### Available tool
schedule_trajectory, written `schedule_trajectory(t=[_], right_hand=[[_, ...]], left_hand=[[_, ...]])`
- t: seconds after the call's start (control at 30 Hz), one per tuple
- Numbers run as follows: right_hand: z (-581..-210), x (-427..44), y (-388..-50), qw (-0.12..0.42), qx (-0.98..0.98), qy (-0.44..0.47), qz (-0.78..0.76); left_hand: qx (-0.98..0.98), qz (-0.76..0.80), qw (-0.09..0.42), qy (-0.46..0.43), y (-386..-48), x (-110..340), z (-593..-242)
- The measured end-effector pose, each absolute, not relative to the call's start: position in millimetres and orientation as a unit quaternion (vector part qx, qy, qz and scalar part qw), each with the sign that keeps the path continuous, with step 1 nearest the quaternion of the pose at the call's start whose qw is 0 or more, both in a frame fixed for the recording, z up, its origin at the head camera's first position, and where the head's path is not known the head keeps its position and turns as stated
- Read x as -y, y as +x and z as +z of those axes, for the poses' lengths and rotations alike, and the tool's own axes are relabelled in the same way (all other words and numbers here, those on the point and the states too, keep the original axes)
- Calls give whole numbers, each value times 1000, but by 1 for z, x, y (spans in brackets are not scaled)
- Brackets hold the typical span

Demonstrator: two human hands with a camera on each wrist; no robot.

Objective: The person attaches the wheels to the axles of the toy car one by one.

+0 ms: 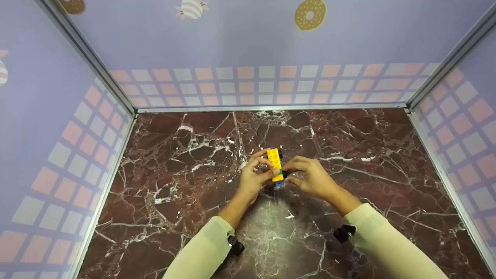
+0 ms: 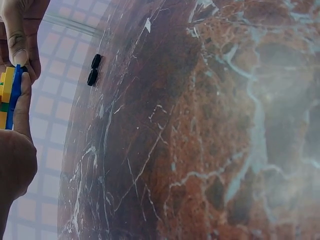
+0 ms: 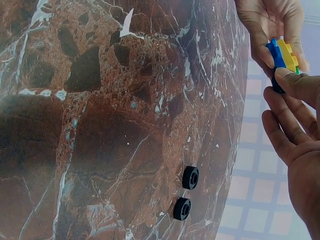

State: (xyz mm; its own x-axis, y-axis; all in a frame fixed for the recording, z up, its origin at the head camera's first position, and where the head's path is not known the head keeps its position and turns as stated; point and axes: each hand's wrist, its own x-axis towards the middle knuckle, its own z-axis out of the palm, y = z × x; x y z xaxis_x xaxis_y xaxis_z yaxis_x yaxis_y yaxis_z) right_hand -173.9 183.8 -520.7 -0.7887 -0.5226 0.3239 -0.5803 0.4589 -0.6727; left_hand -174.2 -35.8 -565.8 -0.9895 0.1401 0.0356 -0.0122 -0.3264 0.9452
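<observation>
A small toy brick car (image 1: pixel 275 162) is held above the table, near its middle. Its top is yellow studded brick with a bit of green, over a blue base. My left hand (image 1: pixel 254 177) grips it from the left, thumb on the yellow top. On the near right side of the car, my right hand (image 1: pixel 317 179) pinches a black wheel (image 3: pixel 278 87) between thumb and fingers, against the blue base. Whether the wheel is seated there I cannot tell. Two loose black wheels, one (image 3: pixel 190 177) and another (image 3: pixel 182 208), stand close together on the table.
The dark red marbled table (image 1: pixel 174 174) has pale veins. A lilac back wall (image 1: pixel 255 46) with printed checks and sweets encloses it, with side walls left and right. Black wrist cameras, one (image 1: pixel 235 245) per arm, sit at the pale sleeves (image 1: pixel 201 248).
</observation>
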Motion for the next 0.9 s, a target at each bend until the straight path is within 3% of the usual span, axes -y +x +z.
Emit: schedule_trajectory(t=[0.4,0.67,0.9], right_hand=[[-525,-186,-176,19,847,316,427],[-523,-188,-177,-14,855,297,425],[-524,-188,-183,0,851,285,440]], left_hand=[[-593,802,35,63,-175,34,-568],[-569,817,62,63,-174,36,-567],[-572,814,76,65,-172,35,-567]])
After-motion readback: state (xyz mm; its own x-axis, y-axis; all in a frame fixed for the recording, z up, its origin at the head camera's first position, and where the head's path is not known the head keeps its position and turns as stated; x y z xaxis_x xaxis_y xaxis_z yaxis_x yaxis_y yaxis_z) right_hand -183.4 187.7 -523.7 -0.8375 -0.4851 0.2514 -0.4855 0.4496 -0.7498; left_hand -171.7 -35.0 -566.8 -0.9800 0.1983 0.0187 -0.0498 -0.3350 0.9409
